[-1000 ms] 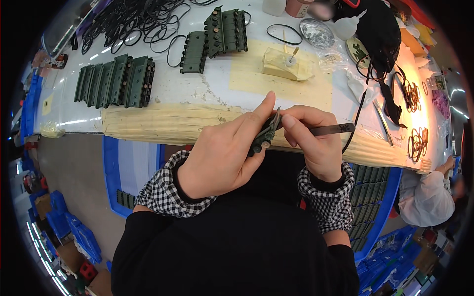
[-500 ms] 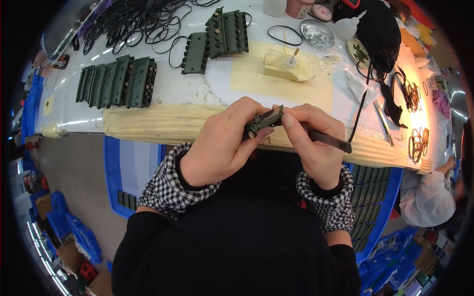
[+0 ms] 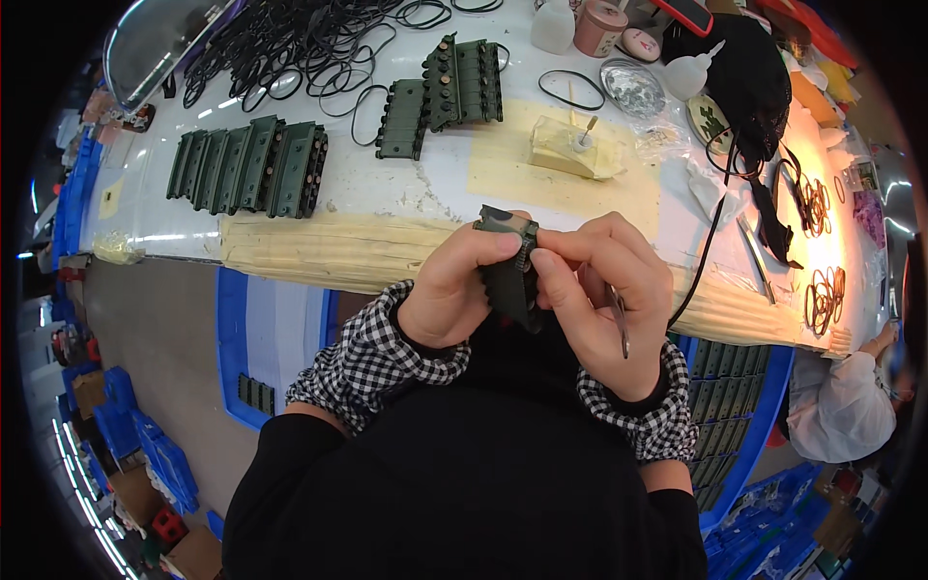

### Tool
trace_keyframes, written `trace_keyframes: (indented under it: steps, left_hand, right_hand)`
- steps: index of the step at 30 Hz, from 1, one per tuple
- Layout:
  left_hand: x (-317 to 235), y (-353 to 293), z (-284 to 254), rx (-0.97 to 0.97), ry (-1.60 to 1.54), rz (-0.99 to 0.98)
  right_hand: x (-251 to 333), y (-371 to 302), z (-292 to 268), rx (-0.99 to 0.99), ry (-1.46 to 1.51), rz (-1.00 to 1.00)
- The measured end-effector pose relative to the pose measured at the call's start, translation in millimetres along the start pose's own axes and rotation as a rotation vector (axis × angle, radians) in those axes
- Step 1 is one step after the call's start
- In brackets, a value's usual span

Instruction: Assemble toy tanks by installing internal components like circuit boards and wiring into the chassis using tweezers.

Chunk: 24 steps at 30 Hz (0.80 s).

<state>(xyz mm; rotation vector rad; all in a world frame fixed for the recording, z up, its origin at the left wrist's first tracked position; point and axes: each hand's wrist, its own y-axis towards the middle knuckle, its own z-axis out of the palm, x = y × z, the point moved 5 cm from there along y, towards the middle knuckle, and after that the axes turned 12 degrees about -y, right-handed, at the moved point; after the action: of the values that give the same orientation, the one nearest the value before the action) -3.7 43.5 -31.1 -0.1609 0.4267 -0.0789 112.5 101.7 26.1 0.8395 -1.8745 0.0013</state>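
Observation:
My left hand (image 3: 447, 285) is closed round a dark green ridged plastic piece (image 3: 508, 282), its thumb pressed on the top end. The piece stands tilted, with its stepped edge toward my left palm. From the other side, my right hand (image 3: 611, 300) has thumb and index finger pinched at the piece's upper right edge. What lies between those fingertips is too small to make out. Slim metal tweezers (image 3: 619, 324) are tucked in the curled fingers of my right hand. Both hands are just off the table's padded front edge.
Rows of green ridged pieces (image 3: 246, 169) lie at left, with more (image 3: 464, 85) stacked mid-table. Behind are black elastic loops (image 3: 300, 48). A taped block (image 3: 570, 150) holds a small brush-like stick. Another pair of tweezers (image 3: 756, 253) lies right. A blue tray (image 3: 764, 416) sits below.
The green piece has been turned from lying crosswise to standing with its ridged side showing. My right hand has rotated, and the tweezers now point downward.

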Motion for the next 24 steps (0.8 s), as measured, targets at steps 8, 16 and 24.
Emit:
trace_keyframes:
  steps: [8, 16, 24]
  left_hand:
    - [6.6, 3.7, -7.4, 0.006, -0.181, -0.16]
    - [8.8, 8.6, -15.2, -0.04, -0.17, -0.136]
    - [1.8, 14.7, -7.7, 0.206, -0.236, -0.132]
  right_hand:
    - [-0.7, -1.4, 4.4, 0.048, 0.093, 0.055]
    - [-7.8, 3.5, 4.5, 0.084, 0.046, 0.025]
    - [-4.2, 20.5, -35.6, -0.01, -0.106, 0.018]
